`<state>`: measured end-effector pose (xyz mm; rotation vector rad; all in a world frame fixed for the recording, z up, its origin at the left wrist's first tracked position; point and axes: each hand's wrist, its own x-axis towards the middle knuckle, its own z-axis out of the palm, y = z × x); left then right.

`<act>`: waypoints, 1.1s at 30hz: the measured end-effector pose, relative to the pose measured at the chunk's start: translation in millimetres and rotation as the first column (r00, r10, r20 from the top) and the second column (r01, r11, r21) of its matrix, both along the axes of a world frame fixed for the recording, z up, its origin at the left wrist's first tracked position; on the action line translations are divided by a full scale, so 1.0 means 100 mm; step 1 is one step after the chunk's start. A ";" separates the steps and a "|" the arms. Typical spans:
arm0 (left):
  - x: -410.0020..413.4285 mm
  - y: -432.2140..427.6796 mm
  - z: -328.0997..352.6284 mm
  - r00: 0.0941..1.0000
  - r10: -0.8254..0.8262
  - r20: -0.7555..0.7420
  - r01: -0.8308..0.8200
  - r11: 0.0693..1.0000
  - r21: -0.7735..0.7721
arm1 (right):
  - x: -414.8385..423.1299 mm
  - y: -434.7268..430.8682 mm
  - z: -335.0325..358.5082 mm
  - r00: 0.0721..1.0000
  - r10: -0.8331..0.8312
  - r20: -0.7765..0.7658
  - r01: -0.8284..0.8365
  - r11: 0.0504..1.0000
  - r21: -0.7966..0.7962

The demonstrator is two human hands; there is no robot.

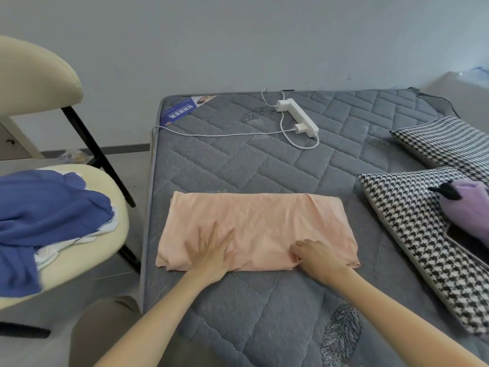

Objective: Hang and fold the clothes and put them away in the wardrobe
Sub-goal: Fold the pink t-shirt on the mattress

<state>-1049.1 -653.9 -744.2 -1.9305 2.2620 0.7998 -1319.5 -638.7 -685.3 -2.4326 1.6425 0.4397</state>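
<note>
Palm down, fingers [215,231] spread, the left hand [211,250] presses the folded peach fabric garment [259,223], probably pinning it to the grey quilted mattress [238,165]. Meanwhile the right hand [318,258] curls and pinches its near hem, ready for another fold I guess. Left of the fingers, a crumpled blue garment [50,207] waits on a cream padded chair [105,181]. Wardrobe is out of shot, and the right fingertips are hidden.

Single wide-angle camera, worn on the person's head, looks forward and down from the near end of the mattress [264,165], close above the peach cloth [264,221] at centre frame. A chair [111,186] edges in left of the mattress, pillows [397,221] lie on its right side, and a wall [238,43] stands beyond its far end.
</note>
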 end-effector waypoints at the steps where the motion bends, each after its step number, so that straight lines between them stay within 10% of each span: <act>1: 0.02 0.01 -0.02 1.000 0.010 0.026 -0.010 1.000 0.004 | -0.02 0.02 0.00 1.000 0.007 0.000 -0.007 1.000 0.005; 11: 0.03 0.00 0.04 0.995 0.093 0.030 -0.094 0.995 0.033 | -0.05 -0.03 0.10 0.975 -0.180 0.130 0.151 0.967 0.208; 17: -0.33 -0.22 0.19 0.996 0.067 -0.064 -0.078 0.977 -0.196 | 0.38 -0.26 -0.14 0.895 -0.138 0.424 0.231 0.957 -0.176; 33: -0.33 -0.80 -0.20 0.953 0.300 0.045 -0.289 0.944 -0.159 | -0.13 -0.89 -0.59 0.834 -0.473 0.285 0.514 0.854 -0.085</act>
